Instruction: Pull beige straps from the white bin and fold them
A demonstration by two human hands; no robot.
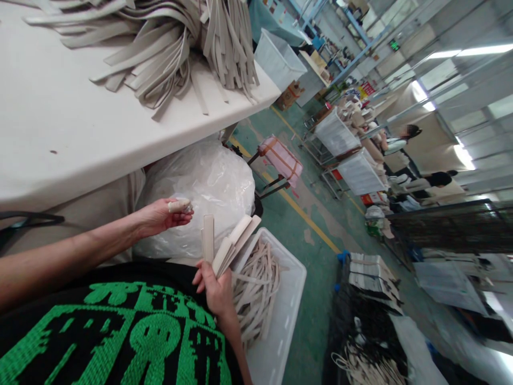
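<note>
The left hand [162, 218] held a small rolled piece of beige material [179, 206] in a narrow grip, with the fingers curled around it, just in front of a big clear plastic bag [200, 206]. This bag was full and soft, and its thin film was wrinkled, but I could not tell exactly what was inside. The right hand [214, 293] closed narrowly on a stack of flat beige strips [234, 246], and the strips stood up from the fingers in a loose fan. Just beside this hand was a white plastic crate [289, 305], which had straight walls and was filled with many tangled beige strips [256, 289], long, flat and matte. Above the hands, a white table [80, 144] carried a large heap of wider grey-beige strips [168, 48], and these were curved and lying over each other. Beyond the table corner stood a white bin [278, 59]. Far away on the green floor [308, 321], a co-worker [396, 143] stood near white mesh bins [336, 133].
</note>
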